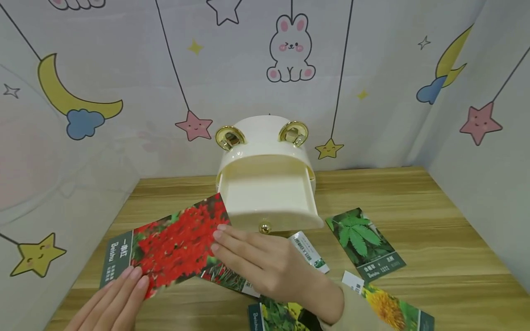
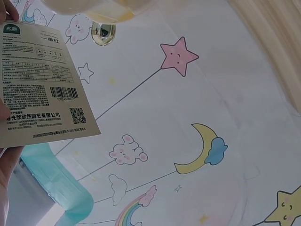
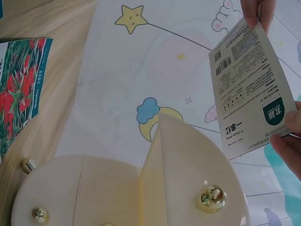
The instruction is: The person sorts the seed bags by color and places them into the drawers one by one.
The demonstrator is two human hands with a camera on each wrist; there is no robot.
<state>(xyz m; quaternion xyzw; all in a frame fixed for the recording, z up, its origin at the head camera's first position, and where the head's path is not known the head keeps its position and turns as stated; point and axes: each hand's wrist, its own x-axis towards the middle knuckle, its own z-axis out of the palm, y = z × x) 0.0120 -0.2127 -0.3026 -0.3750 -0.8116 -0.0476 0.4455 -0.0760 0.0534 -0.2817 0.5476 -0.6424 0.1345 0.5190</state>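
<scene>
Both hands hold a seed packet (image 1: pixel 178 248) with red flowers on its front, tilted above the table. My left hand (image 1: pixel 113 303) pinches its lower left part by the dark label end, with fingers across the front. At the opposite end, my right hand (image 1: pixel 269 262) grips the edge, fingers on the front and thumb hidden behind. The packet's printed back (image 2: pixel 42 84) with a barcode shows in the left wrist view. Beyond the hands stands a cream storage box (image 1: pixel 265 133) with gold ear-like rings. Its drawer (image 1: pixel 269 193) is pulled out, with a gold knob (image 1: pixel 265 227) on the front.
More seed packets lie on the wooden table (image 1: pixel 447 257): a green-leaf packet (image 1: pixel 364 243), a white-sided one (image 1: pixel 308 253), an orange-flower one (image 1: pixel 389 308) and a yellow-flower one (image 1: pixel 285 315). Another packet (image 1: pixel 225 280) is partly under the right hand. A cartoon-printed curtain (image 1: pixel 248 59) hangs behind.
</scene>
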